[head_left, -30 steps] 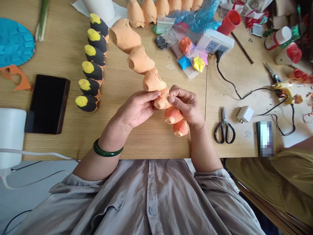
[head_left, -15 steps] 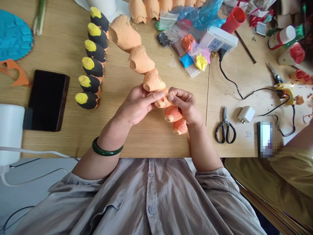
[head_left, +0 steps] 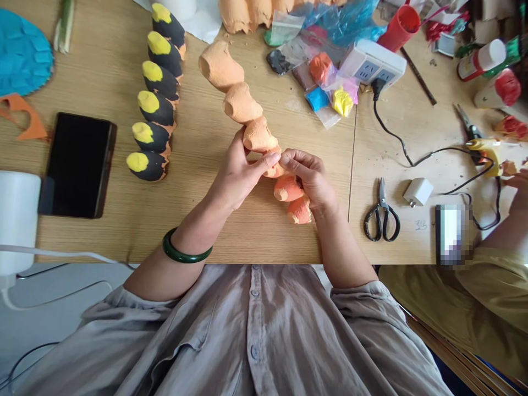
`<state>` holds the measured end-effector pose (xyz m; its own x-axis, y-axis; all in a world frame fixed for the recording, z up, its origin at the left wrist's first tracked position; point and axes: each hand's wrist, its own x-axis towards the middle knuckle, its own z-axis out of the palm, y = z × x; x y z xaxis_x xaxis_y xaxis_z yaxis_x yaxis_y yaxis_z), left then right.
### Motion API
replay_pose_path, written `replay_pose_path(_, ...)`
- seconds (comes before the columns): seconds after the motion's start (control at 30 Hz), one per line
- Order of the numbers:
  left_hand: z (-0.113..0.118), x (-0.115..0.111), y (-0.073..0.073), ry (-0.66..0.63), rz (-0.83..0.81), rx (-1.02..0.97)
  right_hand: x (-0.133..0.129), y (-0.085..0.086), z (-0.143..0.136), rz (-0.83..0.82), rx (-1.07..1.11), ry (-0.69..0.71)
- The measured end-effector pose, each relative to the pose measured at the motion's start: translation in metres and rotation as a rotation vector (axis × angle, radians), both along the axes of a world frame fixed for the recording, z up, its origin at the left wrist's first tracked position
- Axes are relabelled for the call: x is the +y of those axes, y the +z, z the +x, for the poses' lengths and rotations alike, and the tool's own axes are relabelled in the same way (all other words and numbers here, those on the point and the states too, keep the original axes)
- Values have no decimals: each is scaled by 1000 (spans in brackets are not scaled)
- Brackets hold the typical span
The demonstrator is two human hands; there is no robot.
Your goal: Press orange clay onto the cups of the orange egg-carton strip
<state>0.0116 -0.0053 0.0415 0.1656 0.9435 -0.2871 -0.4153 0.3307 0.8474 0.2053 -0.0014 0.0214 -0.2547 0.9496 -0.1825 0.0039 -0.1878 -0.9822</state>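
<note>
An orange strip of egg-carton cups [head_left: 242, 103] slants from the upper left toward the table's front edge, held up between my hands. My left hand [head_left: 241, 170] grips it at the middle, thumb on top near the edge of a cup. The fingers of my right hand [head_left: 311, 176] are pinched against the same part, just right of the left thumb. Below them, the two lowest cups [head_left: 287, 188] are a deeper red-orange with pale tips. On the table to the left lies a row of black cups with yellow tops [head_left: 154, 106].
A phone [head_left: 80, 165] lies at left. Clay bags [head_left: 319, 99], a power strip [head_left: 373, 63] with a cord, scissors [head_left: 381, 212] and a white adapter [head_left: 418, 192] lie at right. Another person's arm [head_left: 505, 220] rests at far right.
The strip's upper end has shifted right and down, and my left hand has turned more upright around it. Another person's hand has come into view at the far right.
</note>
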Motion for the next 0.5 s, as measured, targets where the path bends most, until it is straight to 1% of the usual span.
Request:
replay_pose_path(0.07,3,-1,-5,48,69,43,0,-4,-1,-29,36,-21)
replay_pose_path(0.2,10,-3,-13,89,135,131,-1,-14,-5,-100,95,-71)
replay_pose_path(0.33,18,-8,-10,119,194,230,-4,-22,-9,-127,101,-99)
replay_pose_path(0.43,21,-10,-9,144,234,268,-7,-21,-12,-99,86,-111)
replay_pose_path(0.5,20,-8,-13,143,252,241,-8,-14,-14,-83,86,-119)
